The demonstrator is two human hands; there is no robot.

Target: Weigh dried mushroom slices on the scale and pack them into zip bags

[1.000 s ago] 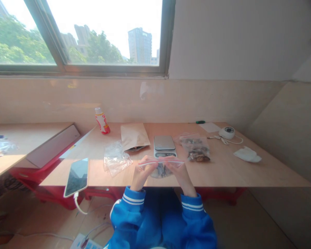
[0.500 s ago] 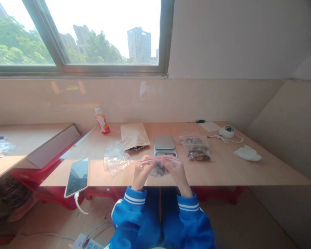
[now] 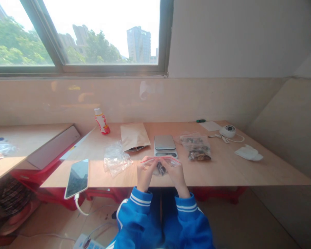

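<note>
Both hands pinch the red-edged top of a clear zip bag [image 3: 160, 169] with dark pieces inside, close to the table's front edge. My left hand [image 3: 146, 171] is closed on the left part of the seal. My right hand [image 3: 175, 173] grips the right part, and the fingertips of the two hands meet near the middle. Just beyond the bag stands a kitchen scale [image 3: 165, 142] with a bare metal plate; its display is partly visible. To the right of the scale lie filled zip bags [image 3: 197, 148] with brownish dried pieces.
Left of the scale are a brown paper pouch [image 3: 135, 135] and clear plastic bags [image 3: 116, 159]. A drink bottle [image 3: 102, 121] stands behind them. A phone [image 3: 77, 178] on a cable overhangs the front left edge. A white camera [image 3: 227, 131] and crumpled tissue [image 3: 248, 153] lie right.
My left hand has shifted slightly right along the seal, and the fingertips of both hands are closer together. The bag stays in both hands.
</note>
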